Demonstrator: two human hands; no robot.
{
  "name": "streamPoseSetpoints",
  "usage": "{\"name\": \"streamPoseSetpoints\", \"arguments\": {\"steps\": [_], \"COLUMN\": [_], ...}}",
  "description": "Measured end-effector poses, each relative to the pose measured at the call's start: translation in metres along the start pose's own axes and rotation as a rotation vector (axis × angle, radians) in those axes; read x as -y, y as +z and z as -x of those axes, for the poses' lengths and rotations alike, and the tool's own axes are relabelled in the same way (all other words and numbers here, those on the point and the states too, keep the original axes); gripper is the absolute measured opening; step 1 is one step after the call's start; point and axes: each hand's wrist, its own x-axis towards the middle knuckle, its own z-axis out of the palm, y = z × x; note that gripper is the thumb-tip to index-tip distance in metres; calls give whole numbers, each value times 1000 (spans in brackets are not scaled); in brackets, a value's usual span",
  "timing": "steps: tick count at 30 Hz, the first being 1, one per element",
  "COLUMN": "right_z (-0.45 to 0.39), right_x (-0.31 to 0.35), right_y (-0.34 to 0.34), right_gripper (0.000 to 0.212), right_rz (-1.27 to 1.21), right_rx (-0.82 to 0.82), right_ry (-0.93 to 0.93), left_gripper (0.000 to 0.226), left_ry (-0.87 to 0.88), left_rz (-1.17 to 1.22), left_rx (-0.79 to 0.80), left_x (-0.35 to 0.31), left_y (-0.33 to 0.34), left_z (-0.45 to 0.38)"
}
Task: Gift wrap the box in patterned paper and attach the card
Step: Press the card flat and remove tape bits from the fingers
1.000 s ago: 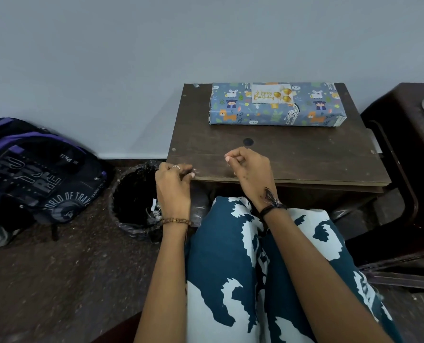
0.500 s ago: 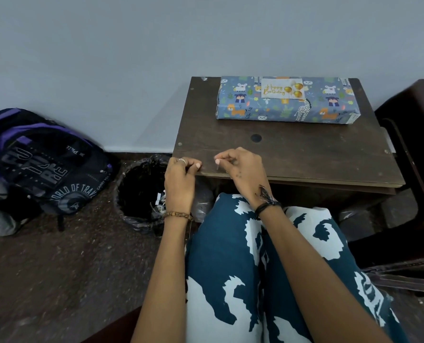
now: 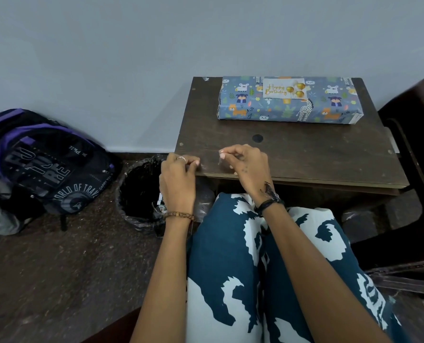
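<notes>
The box [image 3: 290,108], wrapped in blue animal-patterned paper, lies at the back of the dark wooden table [image 3: 305,157]. A white "Happy Birthday" card [image 3: 281,88] sits flat on its top. Both hands are at the table's front left edge, well short of the box. My right hand [image 3: 247,165] pinches a small clear strip [image 3: 219,162] between thumb and forefinger, just over the tabletop. My left hand [image 3: 178,180] has its fingertips pinched together at the table's corner; I cannot see anything in it.
A black-lined waste bin [image 3: 138,191] with scraps stands on the floor left of the table, under my left wrist. A black and purple backpack [image 3: 45,164] leans on the wall farther left. Dark furniture [image 3: 416,149] borders the table's right side. My patterned trousers fill the foreground.
The view has swung left, so the table and box sit farther right. Both hands stay at the front edge, and the right hand has lifted its pinch slightly onto the tabletop.
</notes>
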Motion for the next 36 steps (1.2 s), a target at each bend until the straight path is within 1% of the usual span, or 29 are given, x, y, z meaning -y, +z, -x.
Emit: {"name": "streamPoseSetpoints", "arguments": {"steps": [3, 6, 8, 9, 12, 14, 17, 20, 24, 26, 30, 32, 33, 34, 36], "right_z": [1, 3, 2, 2, 2, 3, 5, 6, 5, 5, 4, 3, 3, 2, 1], "right_x": [1, 1, 1, 0, 2, 4, 8, 8, 8, 8, 10, 9, 8, 7, 5], "right_y": [1, 0, 0, -1, -3, -4, -4, -3, -3, -5, -5, -5, -6, -6, -8], "right_gripper": [10, 10, 11, 11, 11, 12, 12, 9, 6, 6, 11, 14, 16, 18, 19], "right_rz": [11, 47, 51, 37, -26, -83, -201, -247, -247, -239, -167, -138, -132, -128, -119], "right_rx": [13, 16, 14, 18, 55, 88, 105, 114, 96, 72, 31, 10, -10, -32, -64], "right_ry": [-3, -18, -17, -11, 11, 30, 61, 80, 104, 114, 102, 115, 126, 136, 149], "left_gripper": [11, 7, 7, 8, 9, 9, 5, 6, 10, 14, 19, 20, 22, 24, 29], "left_ry": [24, 87, 100, 69, -129, -174, -191, -190, -166, -150, -180, -189, -183, -159, -77], "left_rz": [-91, -177, -168, -88, 363, 503, 563, 580, 599, 641, 680, 711, 689, 613, 340], "left_rx": [21, 31, 51, 56, 88, 88, 115, 119, 120, 153, 219, 191, 151, 103, 52], "left_x": [-2, -5, -5, -4, -10, -15, -21, -21, -23, -25, -31, -27, -22, -14, 4], "left_y": [3, 4, 4, 3, 0, -2, -3, -1, -2, -3, -5, -7, -8, -9, -12], "left_z": [-1, -2, -2, -1, 2, 5, 6, 6, 8, 9, 12, 11, 8, 4, -3]}}
